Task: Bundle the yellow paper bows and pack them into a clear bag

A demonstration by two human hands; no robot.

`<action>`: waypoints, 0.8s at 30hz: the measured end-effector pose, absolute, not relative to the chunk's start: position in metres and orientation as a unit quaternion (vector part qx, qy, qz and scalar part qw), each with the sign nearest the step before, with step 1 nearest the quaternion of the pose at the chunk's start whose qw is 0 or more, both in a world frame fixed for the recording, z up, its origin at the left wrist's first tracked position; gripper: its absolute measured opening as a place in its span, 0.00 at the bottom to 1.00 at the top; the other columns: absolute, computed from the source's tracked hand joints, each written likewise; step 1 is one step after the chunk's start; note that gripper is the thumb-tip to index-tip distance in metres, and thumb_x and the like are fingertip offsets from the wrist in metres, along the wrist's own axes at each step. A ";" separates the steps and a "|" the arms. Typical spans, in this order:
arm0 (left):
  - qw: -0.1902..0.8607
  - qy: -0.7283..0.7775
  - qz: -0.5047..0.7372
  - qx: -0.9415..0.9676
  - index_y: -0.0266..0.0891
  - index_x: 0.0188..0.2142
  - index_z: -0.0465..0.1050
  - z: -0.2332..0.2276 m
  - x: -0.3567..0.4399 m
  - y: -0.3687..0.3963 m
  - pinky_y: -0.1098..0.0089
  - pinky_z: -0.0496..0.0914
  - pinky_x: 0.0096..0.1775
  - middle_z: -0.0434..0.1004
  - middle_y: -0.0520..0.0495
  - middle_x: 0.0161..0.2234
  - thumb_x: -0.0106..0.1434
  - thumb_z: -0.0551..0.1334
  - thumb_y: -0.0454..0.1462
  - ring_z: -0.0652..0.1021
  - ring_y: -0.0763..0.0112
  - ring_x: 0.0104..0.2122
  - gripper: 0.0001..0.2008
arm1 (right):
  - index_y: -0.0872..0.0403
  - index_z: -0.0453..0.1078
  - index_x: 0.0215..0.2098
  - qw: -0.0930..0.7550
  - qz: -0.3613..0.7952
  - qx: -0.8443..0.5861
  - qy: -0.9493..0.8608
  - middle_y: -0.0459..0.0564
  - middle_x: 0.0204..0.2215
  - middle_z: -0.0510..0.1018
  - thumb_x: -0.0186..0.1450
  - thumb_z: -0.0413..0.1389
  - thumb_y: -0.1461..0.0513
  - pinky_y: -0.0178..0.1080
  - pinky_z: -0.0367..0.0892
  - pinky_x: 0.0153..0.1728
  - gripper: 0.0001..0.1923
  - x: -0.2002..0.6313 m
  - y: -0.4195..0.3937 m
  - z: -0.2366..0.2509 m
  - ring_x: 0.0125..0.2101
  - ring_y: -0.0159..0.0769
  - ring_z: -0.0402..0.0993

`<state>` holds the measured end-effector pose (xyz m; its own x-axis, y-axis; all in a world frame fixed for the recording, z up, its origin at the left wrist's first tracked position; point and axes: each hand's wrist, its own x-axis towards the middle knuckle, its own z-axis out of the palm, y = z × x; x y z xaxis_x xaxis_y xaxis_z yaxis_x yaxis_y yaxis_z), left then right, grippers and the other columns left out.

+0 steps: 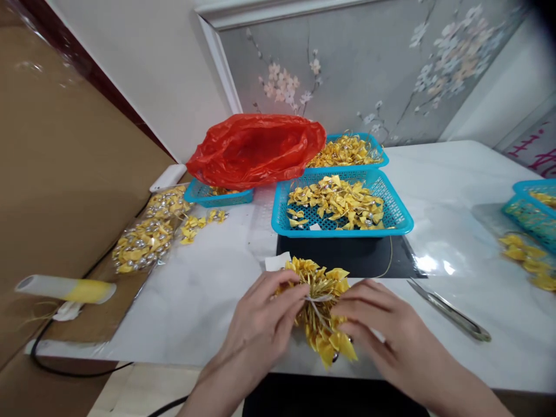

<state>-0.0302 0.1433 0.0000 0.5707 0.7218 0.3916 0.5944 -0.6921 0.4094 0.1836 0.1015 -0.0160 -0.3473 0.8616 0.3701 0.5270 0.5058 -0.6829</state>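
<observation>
Between my hands is a round bunch of yellow ribbon flowers (330, 341), turned so that its gold stems point up toward me. A thin whitish tie (319, 310) lies around and across the gathered stems. My left hand (264, 313) pinches at the stems and tie from the left, thumb and fingers closed. My right hand (382, 324) is on the bunch's right side with its fingers curled in against the flowers; what its fingertips hold is hidden. A pair of metal thread snips (452, 310) rests on the table to the right of my right hand.
A blue basket (278, 217) of yellow flowers stands ahead on a black mat (347, 255), with more baskets behind and at far right. A red plastic bag (256, 150) lies behind left. Bagged flower bunches (143, 243) and a yellow-white tube (69, 289) are at left.
</observation>
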 end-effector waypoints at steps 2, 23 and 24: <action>0.120 0.396 0.270 0.869 0.40 0.46 0.73 0.005 -0.031 0.147 0.67 0.74 0.42 0.76 0.44 0.43 0.65 0.56 0.29 0.76 0.68 0.42 0.13 | 0.51 0.70 0.42 0.387 0.221 -0.467 -0.764 0.49 0.36 0.75 0.69 0.48 0.67 0.38 0.68 0.37 0.09 0.185 0.107 -0.019 0.36 0.35 0.70; 0.134 0.470 0.134 0.862 0.41 0.29 0.62 -0.010 -0.018 0.147 0.66 0.68 0.27 0.71 0.50 0.26 0.63 0.51 0.28 0.74 0.65 0.26 0.09 | 0.54 0.66 0.27 0.290 0.111 -0.453 -0.836 0.48 0.26 0.73 0.65 0.50 0.71 0.38 0.66 0.32 0.11 0.164 0.124 -0.031 0.30 0.38 0.67; 0.133 0.469 0.134 0.863 0.42 0.29 0.61 -0.011 -0.019 0.147 0.65 0.68 0.28 0.71 0.50 0.26 0.63 0.51 0.28 0.74 0.65 0.26 0.09 | 0.54 0.66 0.27 0.289 0.109 -0.452 -0.837 0.48 0.26 0.73 0.65 0.50 0.72 0.38 0.66 0.32 0.11 0.163 0.124 -0.031 0.30 0.38 0.67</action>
